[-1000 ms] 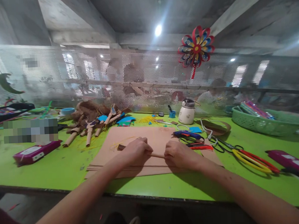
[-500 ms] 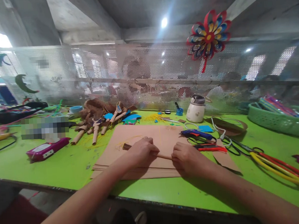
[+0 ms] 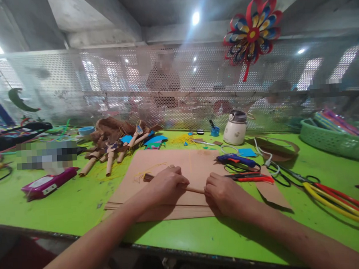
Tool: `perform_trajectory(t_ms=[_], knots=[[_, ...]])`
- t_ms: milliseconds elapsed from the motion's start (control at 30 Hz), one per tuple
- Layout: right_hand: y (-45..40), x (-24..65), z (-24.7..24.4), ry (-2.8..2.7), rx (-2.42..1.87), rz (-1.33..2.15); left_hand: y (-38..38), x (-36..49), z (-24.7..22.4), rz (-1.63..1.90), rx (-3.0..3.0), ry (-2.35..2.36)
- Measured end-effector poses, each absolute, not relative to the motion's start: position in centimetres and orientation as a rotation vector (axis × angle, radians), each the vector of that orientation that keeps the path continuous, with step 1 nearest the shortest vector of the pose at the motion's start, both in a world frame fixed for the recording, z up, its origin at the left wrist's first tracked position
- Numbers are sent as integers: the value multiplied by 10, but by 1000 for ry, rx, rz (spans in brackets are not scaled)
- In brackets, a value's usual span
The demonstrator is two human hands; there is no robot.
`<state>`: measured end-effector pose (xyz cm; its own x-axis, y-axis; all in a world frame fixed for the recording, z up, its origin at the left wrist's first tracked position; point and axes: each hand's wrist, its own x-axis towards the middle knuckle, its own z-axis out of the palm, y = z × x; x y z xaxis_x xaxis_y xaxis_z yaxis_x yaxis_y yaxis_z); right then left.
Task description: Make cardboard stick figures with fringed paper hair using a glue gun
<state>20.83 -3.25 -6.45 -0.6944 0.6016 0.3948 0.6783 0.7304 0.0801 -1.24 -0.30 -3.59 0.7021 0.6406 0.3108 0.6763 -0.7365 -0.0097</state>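
Between my two hands runs a thin brown paper roll, lying low over a stack of brown paper sheets. My left hand is closed on its left part, fingers bent over it. The roll's right end sits in the pinched fingers of my right hand. A short brown piece pokes out left of my left hand, with thin yellow strands around it; whether it joins the roll is hidden. Just beyond my right hand lie a blue glue gun and a red-and-black tool.
Brown paper tubes and brown fibre pile up at the back left, near a magenta box. A white jar and a small blue pot stand behind. Right are yellow-and-red handles and a green basket.
The view has shifted slightly. Both hands keep their hold on the paper roll, and its visible stretch between them tilts about as before.
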Motion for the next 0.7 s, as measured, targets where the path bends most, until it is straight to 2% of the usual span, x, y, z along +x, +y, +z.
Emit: perform_trajectory(t_ms=[233,700], knots=[[-33,207,-63,-2583,-1003,-286,-1,-12,-15,-280,-2899,-1123],[-32,211,-67,-2580,-993,-234,7,-21,-14,-391,-3041,-1046]])
